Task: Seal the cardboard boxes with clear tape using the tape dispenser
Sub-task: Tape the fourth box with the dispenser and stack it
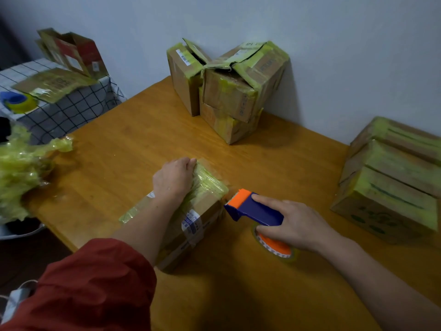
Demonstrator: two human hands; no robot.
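Hands: left [172, 179] clasps box [207, 207], right [297, 226] grips dispenser [255, 211].

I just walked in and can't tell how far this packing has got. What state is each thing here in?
box in front, closed, yellowish tape across its top.
left hand, on that box, fingers bent over its far end.
tape dispenser, held low at the box's right side.
right hand, gripping it.
boxes by the wall, stacked, top flaps partly open.
boxes at right, stacked, taped shut.
tape wad, crumpled, at the table's left edge.
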